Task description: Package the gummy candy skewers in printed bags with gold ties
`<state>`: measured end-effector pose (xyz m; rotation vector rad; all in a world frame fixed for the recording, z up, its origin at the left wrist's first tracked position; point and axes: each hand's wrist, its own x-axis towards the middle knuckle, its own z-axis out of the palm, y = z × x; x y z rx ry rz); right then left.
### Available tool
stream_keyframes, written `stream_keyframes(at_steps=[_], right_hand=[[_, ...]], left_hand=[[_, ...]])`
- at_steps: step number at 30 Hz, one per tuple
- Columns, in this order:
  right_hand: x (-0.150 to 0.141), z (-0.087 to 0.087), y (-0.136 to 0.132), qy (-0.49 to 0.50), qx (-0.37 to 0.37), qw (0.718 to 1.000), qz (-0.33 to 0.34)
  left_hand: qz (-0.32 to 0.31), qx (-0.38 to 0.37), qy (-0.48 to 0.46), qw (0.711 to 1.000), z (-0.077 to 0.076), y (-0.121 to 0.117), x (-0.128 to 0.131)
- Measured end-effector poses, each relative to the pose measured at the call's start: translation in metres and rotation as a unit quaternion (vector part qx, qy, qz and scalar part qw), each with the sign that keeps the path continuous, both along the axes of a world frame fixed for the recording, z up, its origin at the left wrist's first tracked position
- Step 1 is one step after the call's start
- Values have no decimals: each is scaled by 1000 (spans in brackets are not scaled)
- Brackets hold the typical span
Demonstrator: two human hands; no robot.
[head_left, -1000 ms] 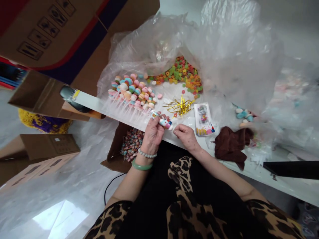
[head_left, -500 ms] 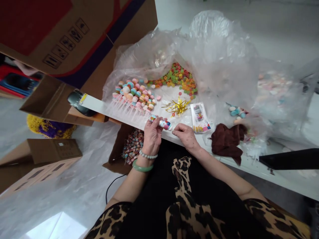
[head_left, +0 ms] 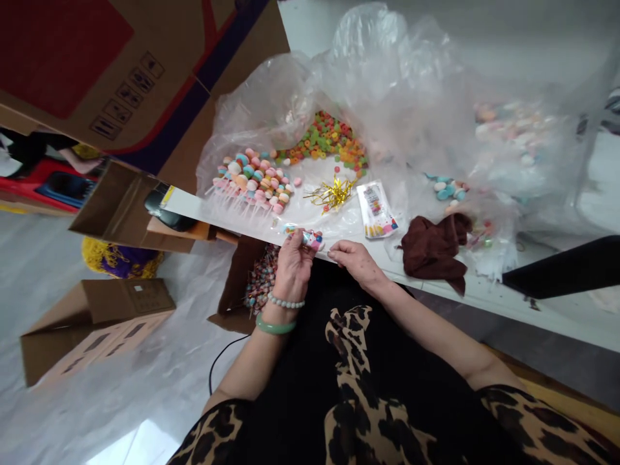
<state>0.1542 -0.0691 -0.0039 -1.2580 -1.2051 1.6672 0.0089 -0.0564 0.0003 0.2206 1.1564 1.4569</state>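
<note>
At the table's front edge my left hand [head_left: 294, 265] is closed around a candy skewer in a printed clear wrapper [head_left: 314, 240]. Just right of the wrapper's end is my right hand [head_left: 356, 259], its thumb and forefinger pinched together; whatever they hold is too small to make out. Beyond my hands lie gold twist ties [head_left: 334, 192] in a loose heap and a stack of printed wrappers [head_left: 376, 208]. Candy skewers on white sticks [head_left: 254, 177] are piled to the left. Behind the ties spread colourful ring gummies [head_left: 334, 143].
Clear plastic bags [head_left: 411, 97] cover the table's back. A brown cloth [head_left: 433, 245] lies right, near a black bar [head_left: 562, 266]. A large carton [head_left: 145, 77] stands left. Below the edge, an open box [head_left: 232, 284] holds wrapped candies. Another person's arm [head_left: 80, 159] shows far left.
The view has shifted, so the table contents sit further left and higher. My left hand still grips the wrapped skewer; my right fingers stay pinched beside its end. Another person's arm has appeared far left.
</note>
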Motion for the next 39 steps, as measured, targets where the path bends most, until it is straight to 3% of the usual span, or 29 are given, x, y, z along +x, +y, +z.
stream_keyframes(at_steps=[5,9,14,16,19,21,23,26,28,29,31,33,35,39], right_hand=[[4,-1,-16,87,-67,994,12],[-6,0,-22,93,-35,994,-44],[-2,-2,-26,85,-1,995,-52],[5,-1,-30,60,-1,998,-26],[12,1,-37,-98,81,992,-16],[15,4,-42,-235,187,953,-27],[16,5,-46,-340,288,895,-32],[19,5,-49,-417,390,820,-29],[21,3,-49,-424,419,802,-23],[22,2,-49,-416,419,807,-19],[24,1,-47,-376,378,846,-11],[25,-1,-44,-319,290,902,2],[26,-3,-40,-283,197,939,15],[23,-10,-33,-271,124,955,3]], left_hand=[[-3,39,51,998,2,-13,4],[3,94,100,991,7,-27,23],[-31,57,58,996,7,-37,29],[-56,13,15,998,9,-37,24],[-39,-45,-21,998,16,-34,13],[-3,-74,-18,997,21,-32,7],[12,-92,-24,995,26,-31,4],[-33,-103,-64,992,32,-32,5],[-76,-109,-79,988,34,-32,8],[-84,-108,-77,988,35,-31,10],[-79,-97,-61,990,35,-28,14],[-69,-82,-43,993,32,-25,18],[-75,-59,-26,995,28,-23,22],[-85,-20,21,996,15,-23,34]])
